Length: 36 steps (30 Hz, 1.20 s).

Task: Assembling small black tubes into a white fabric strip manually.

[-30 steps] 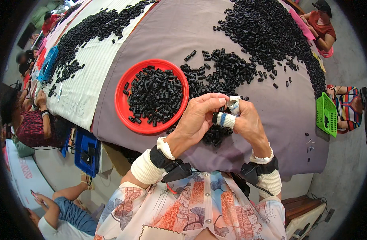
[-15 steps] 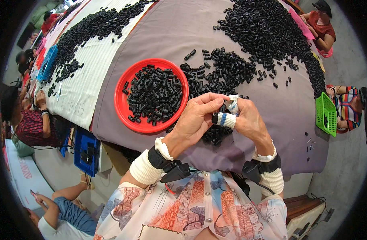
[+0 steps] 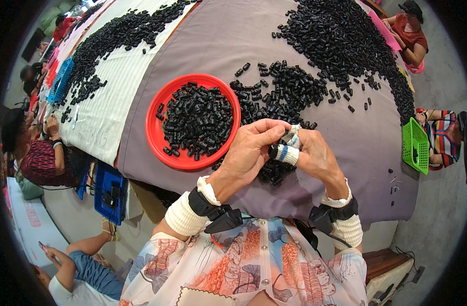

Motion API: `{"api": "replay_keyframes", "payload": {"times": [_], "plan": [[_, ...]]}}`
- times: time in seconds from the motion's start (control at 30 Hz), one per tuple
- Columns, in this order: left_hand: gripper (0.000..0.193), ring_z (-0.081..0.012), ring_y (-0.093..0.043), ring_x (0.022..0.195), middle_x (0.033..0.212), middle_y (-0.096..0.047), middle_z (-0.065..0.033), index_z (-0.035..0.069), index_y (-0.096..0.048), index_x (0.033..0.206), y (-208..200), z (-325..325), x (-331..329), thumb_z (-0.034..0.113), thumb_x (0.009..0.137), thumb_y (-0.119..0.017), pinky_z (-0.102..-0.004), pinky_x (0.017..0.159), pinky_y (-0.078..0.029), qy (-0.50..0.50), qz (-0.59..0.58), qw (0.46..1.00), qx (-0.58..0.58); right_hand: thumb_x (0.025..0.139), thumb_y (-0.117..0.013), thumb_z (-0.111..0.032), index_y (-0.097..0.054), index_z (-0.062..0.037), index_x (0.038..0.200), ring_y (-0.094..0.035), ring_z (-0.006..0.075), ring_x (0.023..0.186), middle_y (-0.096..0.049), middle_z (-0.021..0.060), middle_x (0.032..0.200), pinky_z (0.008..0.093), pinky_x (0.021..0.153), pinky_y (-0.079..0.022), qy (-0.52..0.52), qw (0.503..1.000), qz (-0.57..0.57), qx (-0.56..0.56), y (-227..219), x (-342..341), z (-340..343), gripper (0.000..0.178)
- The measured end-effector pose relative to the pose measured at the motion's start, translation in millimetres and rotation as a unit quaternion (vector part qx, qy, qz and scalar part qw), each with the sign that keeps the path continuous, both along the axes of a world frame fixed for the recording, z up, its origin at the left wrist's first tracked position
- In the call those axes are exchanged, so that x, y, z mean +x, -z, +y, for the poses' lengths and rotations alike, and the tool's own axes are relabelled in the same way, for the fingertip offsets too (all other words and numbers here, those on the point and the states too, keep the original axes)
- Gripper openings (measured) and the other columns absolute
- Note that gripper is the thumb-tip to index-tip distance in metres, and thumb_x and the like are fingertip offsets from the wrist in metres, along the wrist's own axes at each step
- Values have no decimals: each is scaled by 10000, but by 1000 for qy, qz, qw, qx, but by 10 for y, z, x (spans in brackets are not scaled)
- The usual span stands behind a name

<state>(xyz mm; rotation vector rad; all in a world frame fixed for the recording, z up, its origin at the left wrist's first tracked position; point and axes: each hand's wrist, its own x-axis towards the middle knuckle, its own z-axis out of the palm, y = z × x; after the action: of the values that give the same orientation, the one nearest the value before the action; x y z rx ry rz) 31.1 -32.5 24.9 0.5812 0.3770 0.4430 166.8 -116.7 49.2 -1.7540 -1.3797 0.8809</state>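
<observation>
My left hand (image 3: 243, 153) is closed, thumb and fingers pinching a small black cylindrical plastic part (image 3: 272, 151), mostly hidden by the fingers. Close against it, my right hand (image 3: 317, 155) is closed too. White-and-blue cloth finger covers (image 3: 287, 154) wrap its thumb and forefinger. A thin grey blade-like piece (image 3: 288, 136) shows at its fingertips, too small to make out fully. Under and beyond my hands spreads a loose pile of such black parts (image 3: 294, 86). Left of my hands stands a round red tray (image 3: 153, 145) heaped with more black parts (image 3: 197, 120).
A far larger heap of black parts (image 3: 340, 35) covers the back right of the grey cloth-covered table (image 3: 172, 61). A green basket (image 3: 415, 148) is at the right edge, a blue crate (image 3: 110, 199) below left. Other people sit around, one in red (image 3: 407, 38) at far right.
My right fingers have shifted slightly against the left fingertips, turning the grey piece a little. The tray and piles look the same.
</observation>
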Motion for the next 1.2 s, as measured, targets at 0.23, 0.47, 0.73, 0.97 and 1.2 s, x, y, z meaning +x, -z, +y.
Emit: {"api": "replay_keyframes", "payload": {"times": [0.23,0.47,0.73,0.97,1.2], "plan": [[191,-113,-588,821,932,-614,-55,-5,-581,1027,15,-1,0,119,887,-541,-253,743,-481,20,-27,998,-62,694,-729,-259,-571,10,733,-437,114,529,-509,44,575,289,509,-392,64,997,44,1,18,-48,-21,314],[168,-125,-588,807,913,-613,-62,-8,-582,982,-27,9,-20,56,827,-575,-260,732,-480,2,9,1000,-29,684,-730,-227,-562,14,724,-435,103,548,-516,31,589,286,517,-389,78,992,95,1,54,-103,-14,297],[177,-103,-518,674,752,-560,-31,-7,-588,963,61,193,-143,98,820,-579,-248,629,-434,-65,28,997,18,756,-675,-147,-553,-43,743,-420,29,454,-492,-46,574,203,396,-324,125,975,177,-42,51,-31,8,161],[270,-76,-527,676,793,-583,-4,15,-609,1058,195,733,-662,94,801,-641,-205,599,-435,-246,228,910,242,790,-606,-108,-536,-33,741,-399,35,392,-461,-34,539,212,348,-277,148,965,216,-5,215,214,-103,114],[179,-44,-540,737,839,-621,19,34,-658,954,319,629,-599,109,792,-645,-191,629,-420,-197,299,832,423,789,-566,-69,-542,-28,739,-389,42,380,-458,-29,534,211,343,-266,159,962,220,-15,231,256,-112,70]]}}
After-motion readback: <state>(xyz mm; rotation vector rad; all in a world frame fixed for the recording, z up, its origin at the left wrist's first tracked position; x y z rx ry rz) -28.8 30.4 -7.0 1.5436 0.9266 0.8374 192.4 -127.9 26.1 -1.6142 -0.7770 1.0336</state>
